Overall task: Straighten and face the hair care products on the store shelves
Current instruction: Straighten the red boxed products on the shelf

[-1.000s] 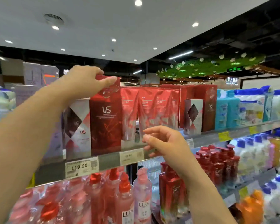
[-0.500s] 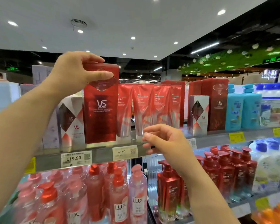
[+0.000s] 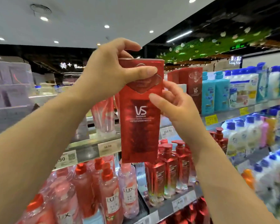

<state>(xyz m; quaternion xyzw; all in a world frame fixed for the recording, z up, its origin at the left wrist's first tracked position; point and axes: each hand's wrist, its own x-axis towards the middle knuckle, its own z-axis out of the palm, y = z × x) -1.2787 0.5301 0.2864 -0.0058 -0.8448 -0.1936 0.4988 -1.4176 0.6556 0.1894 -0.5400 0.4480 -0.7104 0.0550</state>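
Head view: one camera only, looking up at the shelves past both forearms.
Left grip: left hand (image 3: 110, 75) curled over the top of the red VS box (image 3: 140, 113), thumb (image 3: 141, 72) pressed flat across the front face, other fingers wrapped behind. It carries the weight.
Right grip: right hand (image 3: 173, 101) pinches the box's right edge just below the left grip, thumb on the front, fingers (image 3: 170, 88) behind the edge. A light, steadying hold.
Box position: held in the air, off the top shelf (image 3: 90, 143), upright with a slight lean, logo side toward the camera. Its lower end hangs well below both grips, in front of the shelf lip and above the pump bottles (image 3: 171, 167).
Behind the box: red tubes (image 3: 103, 117) stand on the top shelf, below and left of the left grip. A second VS box (image 3: 195, 88) stands farther along, right of the right grip.
Step, as judged: box lifted out to be turned or squared, then set back.
Risk 1: both grips sit at the upper end, so the free lower end could swing and clip the pump heads or the price tag (image 3: 107, 147) on the way back.
Risk 2: the glossy carton could slip if the thumb eases off.
Risk 3: pushing it in beside the tubes may topple them, as they look light and narrow at the base.
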